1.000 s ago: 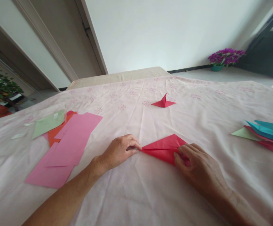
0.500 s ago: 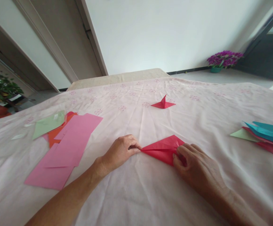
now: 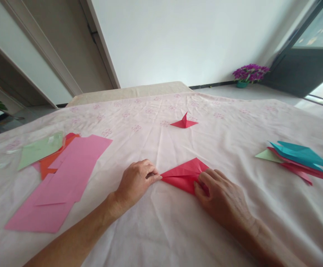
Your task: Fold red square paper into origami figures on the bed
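Observation:
A red sheet of origami paper [image 3: 182, 174], folded into a kite-like diamond, lies between my hands on the cloth. My left hand [image 3: 140, 178] pinches its pointed left tip between thumb and forefinger. At the other end, my right hand [image 3: 215, 189] grips the right part, with curled fingers covering that corner. A crease or flap edge runs from the left tip along the middle of the paper. Farther back stands a small red folded paper piece [image 3: 184, 122] with one point sticking up.
Pink sheets [image 3: 64, 181] lie at the left, overlapping orange paper [image 3: 46, 163] and a pale green sheet [image 3: 40, 148]. At the right is a pile of folded papers in blue [image 3: 300, 154], red and green. A patterned cloth [image 3: 139, 230] with wrinkles covers the table.
The view has turned slightly right, so everything appears shifted left and more of the right-hand pile shows. Both hands keep their hold on the red paper, whose shape looks the same.

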`<state>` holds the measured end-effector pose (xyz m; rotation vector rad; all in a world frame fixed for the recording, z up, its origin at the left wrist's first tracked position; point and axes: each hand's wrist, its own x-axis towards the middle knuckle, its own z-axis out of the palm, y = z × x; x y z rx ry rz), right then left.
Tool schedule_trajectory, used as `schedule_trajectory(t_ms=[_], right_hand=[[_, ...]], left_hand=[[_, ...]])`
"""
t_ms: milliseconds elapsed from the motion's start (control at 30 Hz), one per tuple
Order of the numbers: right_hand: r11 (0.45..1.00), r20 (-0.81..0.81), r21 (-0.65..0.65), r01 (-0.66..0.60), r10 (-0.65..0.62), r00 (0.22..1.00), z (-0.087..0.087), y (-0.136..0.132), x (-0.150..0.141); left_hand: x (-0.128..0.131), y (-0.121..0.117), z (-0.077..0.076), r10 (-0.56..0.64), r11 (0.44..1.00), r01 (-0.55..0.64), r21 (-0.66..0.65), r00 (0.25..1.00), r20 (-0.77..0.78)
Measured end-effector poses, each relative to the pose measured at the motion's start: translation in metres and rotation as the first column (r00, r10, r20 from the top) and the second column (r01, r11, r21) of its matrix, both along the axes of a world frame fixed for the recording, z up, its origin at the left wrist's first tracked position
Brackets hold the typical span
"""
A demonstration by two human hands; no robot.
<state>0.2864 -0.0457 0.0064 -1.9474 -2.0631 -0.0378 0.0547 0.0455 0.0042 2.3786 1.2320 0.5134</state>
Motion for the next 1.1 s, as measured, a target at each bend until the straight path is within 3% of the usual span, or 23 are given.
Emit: schedule_trajectory(t_ms=[167,333,433,600,833,1100], right_hand=[[0.988,0.032,0.130,-0.079,0.075,0.997,-0.001,-0.004,0.002],[0.942,0.058,0.246,-0.230,0.222,0.973,0.000,-0.006,0.004],[0.923,-0.045,0.245,-0.298,0.318,0.947,-0.002,-0.002,0.006],[0.978,-0.294,0.091,-0.186,0.205,0.933,-0.009,0.010,0.012],[0.984,-0.267,0.028,-0.178,0.178,0.947,-0.009,0.013,0.015],[0.989,-0.243,0.004,-0.148,0.145,0.959,-0.008,0.012,0.013]], left_hand=[[0.002,-0.002,0.001,0.005,1.000,-0.005,0.027,1.000,-0.027],[0.002,-0.001,-0.001,-0.003,0.999,0.004,0.043,0.999,-0.034],[0.001,-0.001,-0.004,-0.023,0.998,0.025,0.066,0.999,-0.038],[0.002,-0.002,-0.007,-0.046,0.991,0.051,0.125,0.998,-0.040],[-0.002,0.001,-0.005,-0.099,0.991,0.099,0.086,0.995,-0.007],[0.001,-0.001,0.001,-0.091,0.987,0.103,0.127,0.991,-0.097]])
